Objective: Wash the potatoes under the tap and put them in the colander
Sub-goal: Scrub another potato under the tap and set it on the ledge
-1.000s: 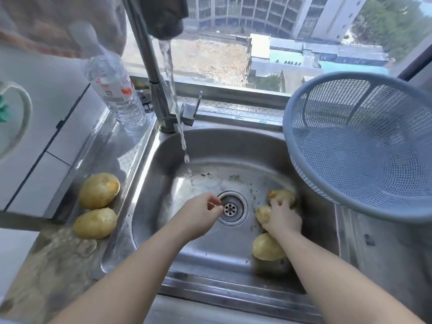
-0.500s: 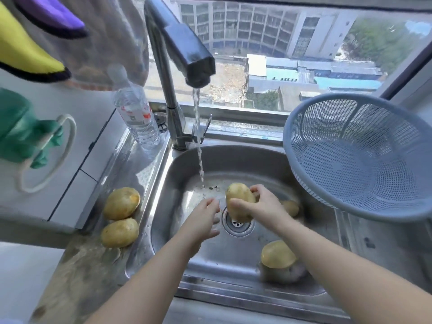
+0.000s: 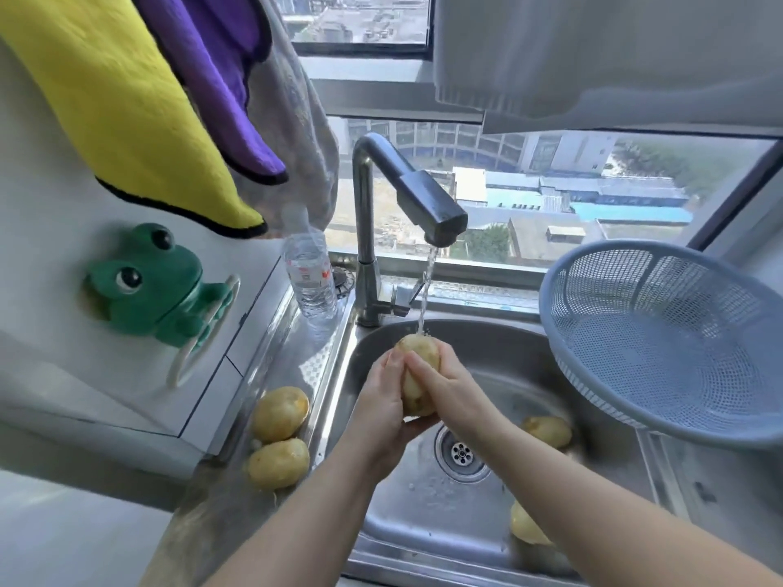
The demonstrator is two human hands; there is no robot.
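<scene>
Two hands wash one potato (image 3: 417,377) under the running tap (image 3: 423,197) at a steel sink (image 3: 487,347) below a window (image 3: 551,197).

The sink is set in a steel table (image 3: 296,349). The window behind it looks out on buildings. A yellow cloth (image 3: 127,112) and a purple cloth (image 3: 229,78) hang up and to the left of the sink, a green frog holder (image 3: 148,286) is fixed to the wall on its left, and one water bottle (image 3: 309,273) stands at its back left corner. The left hand (image 3: 383,400) cups the potato from below with curled fingers, and the right hand (image 3: 449,387) wraps it from the right. The fingers of both hands meet on it over the middle of the sink, where the stream (image 3: 426,290) lands. There are five potatoes in all: the one being held, two in the sink (image 3: 546,430) (image 3: 525,527) and two on the table (image 3: 280,413) (image 3: 279,463) just left of the sink. One blue colander (image 3: 661,341) overhangs the sink's right edge.
</scene>
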